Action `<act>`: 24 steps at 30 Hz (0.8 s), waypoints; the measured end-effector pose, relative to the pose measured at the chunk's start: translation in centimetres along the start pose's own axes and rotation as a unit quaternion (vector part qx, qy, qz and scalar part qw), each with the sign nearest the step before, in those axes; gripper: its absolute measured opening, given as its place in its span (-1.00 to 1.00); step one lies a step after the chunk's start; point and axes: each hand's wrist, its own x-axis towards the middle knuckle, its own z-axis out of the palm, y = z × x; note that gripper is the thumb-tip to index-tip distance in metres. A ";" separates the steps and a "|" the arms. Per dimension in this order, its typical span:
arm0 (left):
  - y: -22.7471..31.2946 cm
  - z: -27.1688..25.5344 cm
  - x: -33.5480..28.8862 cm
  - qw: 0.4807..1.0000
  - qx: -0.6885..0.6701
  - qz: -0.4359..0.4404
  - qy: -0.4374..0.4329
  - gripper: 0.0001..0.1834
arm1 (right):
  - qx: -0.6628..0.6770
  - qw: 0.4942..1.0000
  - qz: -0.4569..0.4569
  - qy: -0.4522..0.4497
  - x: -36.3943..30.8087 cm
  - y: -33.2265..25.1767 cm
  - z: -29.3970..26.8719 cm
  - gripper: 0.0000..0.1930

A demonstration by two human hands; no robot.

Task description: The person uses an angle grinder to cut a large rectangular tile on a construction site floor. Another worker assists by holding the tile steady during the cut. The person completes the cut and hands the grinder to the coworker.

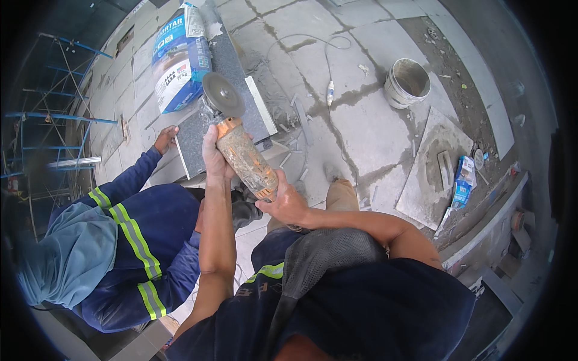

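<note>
An angle grinder (248,157) with a worn, dust-caked orange body is held in both my hands, tilted up and to the left. Fingers of my left hand (215,155) wrap round its front, just below the metal head. My right hand (288,201) grips the rear end of the body. A round grey disc (223,95) faces up at the grinder's far end, in front of a dark stone slab (189,141). On the slab stands a blue and white mortar bag (180,63), beside the disc. Whether the disc spins I cannot tell.
A co-worker in a navy reflective-striped jacket (159,216) crouches at my left, one hand (166,139) at the slab's edge. A cable with a white connector (330,93) lies on the tiles. Right are a dirty bucket (397,96), mortar-smeared board (421,174) and trowel (445,170).
</note>
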 end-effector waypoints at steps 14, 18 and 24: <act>-1.5 -2.6 4.7 0.999 0.039 -0.030 -0.002 -0.32 | -0.012 0.992 -0.009 0.129 2.6 2.2 4.7 -0.22; 0.2 -2.6 6.2 0.995 0.080 -0.058 -0.022 -0.33 | 0.040 0.993 0.062 0.095 3.7 0.5 4.7 -0.25; 0.2 -3.0 12.1 0.994 0.078 -0.080 0.012 -0.55 | 0.121 0.979 0.143 0.079 8.3 -1.9 3.0 -0.33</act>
